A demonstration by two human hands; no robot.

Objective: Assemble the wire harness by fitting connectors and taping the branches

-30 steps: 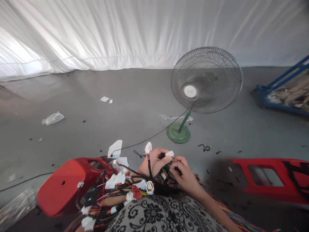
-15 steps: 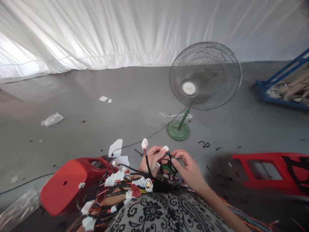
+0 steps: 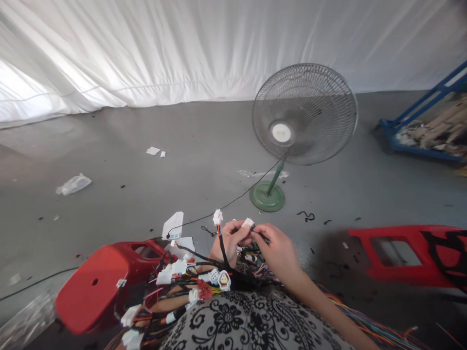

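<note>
My left hand [image 3: 230,241] pinches a small white wire connector [image 3: 248,223] between thumb and fingers. Right beside it, my right hand [image 3: 276,247] has its thumb and fingertips closed at the wire side of the same connector; what sits between those fingertips is too small to make out. Across my lap lies a wiring harness [image 3: 182,287] with many coloured wires and white plugs. One white connector [image 3: 218,217] on a black-wrapped branch stands up next to my left wrist. A dark red connector [image 3: 205,289] and a white round-ended plug [image 3: 224,280] rest on the patterned cloth [image 3: 233,321].
A red plastic stool [image 3: 91,287] stands at left, another red stool [image 3: 397,255] at right. Ahead is a pedestal fan [image 3: 268,196] with its cord [image 3: 233,199] along the floor. A blue trolley [image 3: 419,146] is at far right. Paper scraps and plastic bags [image 3: 74,184] lie about.
My right hand has moved left and in, its fingertips now meeting the connector in my left hand. The dark wires it was fingering have dropped lower. The view has shifted slightly.
</note>
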